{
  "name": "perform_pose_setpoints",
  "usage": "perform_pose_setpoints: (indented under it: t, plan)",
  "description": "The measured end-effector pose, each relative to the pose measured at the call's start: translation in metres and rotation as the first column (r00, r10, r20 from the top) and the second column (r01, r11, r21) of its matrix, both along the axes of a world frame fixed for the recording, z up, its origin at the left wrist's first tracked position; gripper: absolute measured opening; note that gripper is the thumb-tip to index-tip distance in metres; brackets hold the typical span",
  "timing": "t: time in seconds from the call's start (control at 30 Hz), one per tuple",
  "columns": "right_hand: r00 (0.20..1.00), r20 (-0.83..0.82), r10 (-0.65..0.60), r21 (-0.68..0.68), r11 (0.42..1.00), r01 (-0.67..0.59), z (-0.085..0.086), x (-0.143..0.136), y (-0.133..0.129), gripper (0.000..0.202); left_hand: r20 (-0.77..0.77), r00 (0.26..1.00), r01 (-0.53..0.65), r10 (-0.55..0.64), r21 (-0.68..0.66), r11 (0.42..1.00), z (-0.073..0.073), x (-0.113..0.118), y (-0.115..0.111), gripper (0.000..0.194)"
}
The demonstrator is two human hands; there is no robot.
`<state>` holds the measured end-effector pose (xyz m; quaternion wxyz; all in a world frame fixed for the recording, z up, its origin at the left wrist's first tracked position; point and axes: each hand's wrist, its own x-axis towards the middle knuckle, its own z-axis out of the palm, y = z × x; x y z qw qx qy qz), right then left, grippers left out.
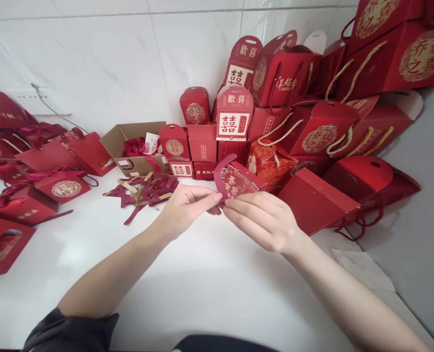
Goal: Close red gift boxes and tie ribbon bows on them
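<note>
A small red gift box (244, 178) with pale printed characters is held above the white table, tilted. A dark red strap (220, 180) curves up along its left side. My left hand (191, 208) is closed, thumb and fingers pinching the lower end of the strap at the box's corner. From the right, my right hand (264, 217) grips the box along its near edge, its fingertips meeting those of my left hand. The fingers cover the box's lower part and the point where strap and box meet.
A pile of dark red and gold straps (143, 193) lies left of my hands. Behind it stands an open cardboard box (128, 168) with red ribbon inside. Red gift boxes (321, 134) are stacked at the back and right; more boxes (60, 188) sit at the left.
</note>
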<state>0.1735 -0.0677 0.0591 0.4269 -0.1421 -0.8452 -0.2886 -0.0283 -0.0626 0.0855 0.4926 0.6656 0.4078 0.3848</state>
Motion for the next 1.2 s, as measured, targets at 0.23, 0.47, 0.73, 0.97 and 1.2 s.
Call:
perform_pose_setpoints:
  t: [0.23, 0.47, 0.73, 0.97, 1.2]
  plan:
    - [0.949, -0.306, -0.080, -0.418, 0.907, -0.058, -0.010, -0.010, 0.002, 0.020, -0.186, 0.965, -0.128, 0.185, 0.283, 0.950, -0.005, 0.004, -0.003, 0.026]
    - [0.943, -0.281, -0.179, -0.468, 0.883, 0.029, -0.020, -0.014, 0.007, 0.011, -0.302, 0.890, -0.083, 0.343, 0.630, 0.772, -0.015, 0.006, -0.007, 0.022]
    - [0.921, -0.287, -0.263, -0.468, 0.877, 0.105, -0.024, -0.021, 0.004, 0.013, -0.306, 0.860, -0.020, 0.409, 0.780, 0.625, -0.021, 0.003, -0.001, 0.021]
    - [0.900, -0.333, -0.281, -0.484, 0.870, 0.092, -0.024, -0.024, 0.002, 0.012, -0.281, 0.864, 0.011, 0.418, 0.840, 0.543, -0.023, 0.002, 0.002, 0.017]
    - [0.878, -0.425, -0.220, -0.549, 0.834, -0.057, -0.018, -0.024, -0.001, 0.011, -0.219, 0.878, -0.007, 0.426, 0.883, 0.469, -0.027, 0.003, 0.003, 0.013]
